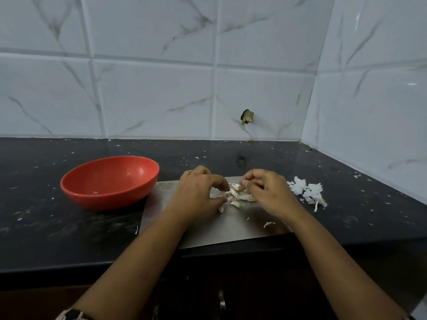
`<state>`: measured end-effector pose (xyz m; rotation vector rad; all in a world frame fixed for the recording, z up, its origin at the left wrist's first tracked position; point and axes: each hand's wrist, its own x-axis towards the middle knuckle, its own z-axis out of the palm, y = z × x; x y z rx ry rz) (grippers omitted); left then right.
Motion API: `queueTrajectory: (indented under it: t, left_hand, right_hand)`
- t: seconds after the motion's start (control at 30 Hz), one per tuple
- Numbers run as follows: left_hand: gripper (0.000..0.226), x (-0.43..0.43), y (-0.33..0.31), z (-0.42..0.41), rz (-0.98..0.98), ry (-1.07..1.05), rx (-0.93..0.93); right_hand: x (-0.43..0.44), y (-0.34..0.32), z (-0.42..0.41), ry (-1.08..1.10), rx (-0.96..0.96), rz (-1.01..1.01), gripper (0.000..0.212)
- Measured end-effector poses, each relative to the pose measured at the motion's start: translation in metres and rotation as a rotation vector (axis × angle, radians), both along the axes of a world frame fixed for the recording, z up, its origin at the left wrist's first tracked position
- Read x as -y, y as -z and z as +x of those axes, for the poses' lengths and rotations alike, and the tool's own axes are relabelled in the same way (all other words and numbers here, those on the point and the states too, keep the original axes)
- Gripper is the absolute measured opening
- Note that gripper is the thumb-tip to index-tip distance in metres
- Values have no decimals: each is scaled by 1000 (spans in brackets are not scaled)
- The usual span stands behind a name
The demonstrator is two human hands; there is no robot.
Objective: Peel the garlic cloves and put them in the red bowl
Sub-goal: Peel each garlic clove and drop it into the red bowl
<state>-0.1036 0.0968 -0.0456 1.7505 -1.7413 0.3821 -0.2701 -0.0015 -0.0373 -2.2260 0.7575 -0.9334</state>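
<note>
The left hand (pixel 198 192), fingers curled, pinches small white garlic cloves (pixel 235 195). The right hand (pixel 268 195), also curled, pinches them too.

Quick tally: one red bowl (pixel 110 181), with a single tiny pale scrap (pixel 95 192) inside. One steel board (pixel 208 232). Two hands, the left hand (pixel 198 192) and the right hand (pixel 265 192). The garlic cloves (pixel 234 195) look like five or six pieces, but fingers cover part of the cluster, so there's no exact number. One heap of peels (pixel 306 191), one stray peel (pixel 269 224), one wristwatch (pixel 71 315), and one hole (pixel 247 117) in the wall tile.
</note>
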Motion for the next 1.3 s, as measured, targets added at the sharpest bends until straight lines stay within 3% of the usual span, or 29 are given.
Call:
queueTrajectory:
  t: [0.1, 0.33, 0.47, 0.57, 0.7, 0.83, 1.0, 1.3]
  left_hand:
    - [21, 2, 3, 1, 71, -19, -1]
    - [47, 0, 3, 0, 227, 46, 29]
    - [25, 5, 11, 6, 273, 23, 58]
    - [19, 5, 10, 7, 267, 5, 34]
    - [20, 4, 7, 8, 111, -40, -41]
    - [41, 11, 12, 16, 259, -58, -58]
    - [36, 16, 12, 15, 381, -28, -90]
    - [34, 6, 8, 16, 176, -16, -299]
  right_hand:
    - [11, -2, -10, 83, -25, -48, 13]
    - [5, 5, -2, 33, -354, -195, 17]
    - [3, 7, 7, -10, -416, -292, 21]
    - [3, 4, 7, -53, -389, -245, 27]
    - [20, -8, 5, 31, -201, -179, 31]
    - [31, -11, 13, -14, -341, -145, 27]
    - [28, 3, 24, -22, -378, -163, 20]
    - [23, 8, 17, -116, -184, -93, 22]
